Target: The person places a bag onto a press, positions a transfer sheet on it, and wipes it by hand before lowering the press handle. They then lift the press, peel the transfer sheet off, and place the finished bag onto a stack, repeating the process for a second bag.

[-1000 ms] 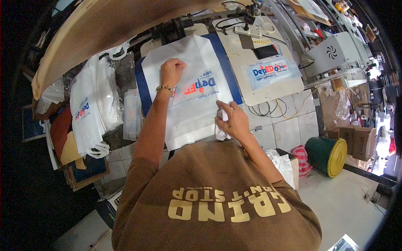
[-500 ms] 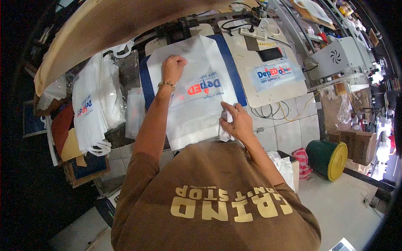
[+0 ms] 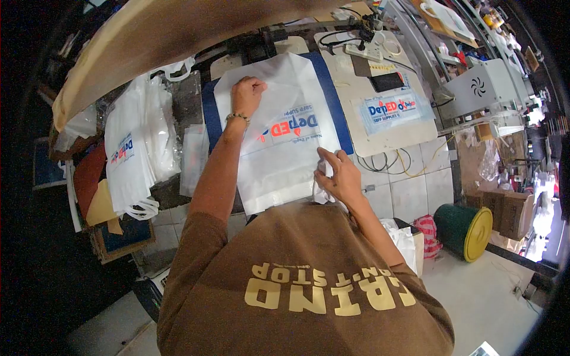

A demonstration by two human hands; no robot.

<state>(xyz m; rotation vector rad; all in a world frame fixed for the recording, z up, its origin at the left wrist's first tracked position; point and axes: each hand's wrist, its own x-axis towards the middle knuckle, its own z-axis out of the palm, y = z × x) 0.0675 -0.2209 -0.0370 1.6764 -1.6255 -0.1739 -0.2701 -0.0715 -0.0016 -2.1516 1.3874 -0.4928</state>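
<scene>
A white bag [image 3: 279, 163] with upside-down blue and red DepED print lies over a blue board [image 3: 333, 101]. My left hand [image 3: 248, 95], a bracelet at its wrist, is closed on the upper left part of the bag; what it holds, if anything, is hidden. Beside the bag's lower right edge, my right hand [image 3: 339, 175] has its index finger extended near the print and its other fingers curled round crumpled white material [image 3: 322, 191]. Whether that material is part of the bag cannot be told.
More printed white bags [image 3: 126, 154] hang at the left. A printed sheet [image 3: 395, 111], a black phone [image 3: 387, 81] and a power strip [image 3: 369, 51] lie on a pale board at the right. A green bin with a yellow lid [image 3: 478, 234] stands on the floor at the lower right.
The whole view has shifted slightly, so the board and bag appear a little lower and to the right. Both hands keep nearly the same pose and place on the bag.
</scene>
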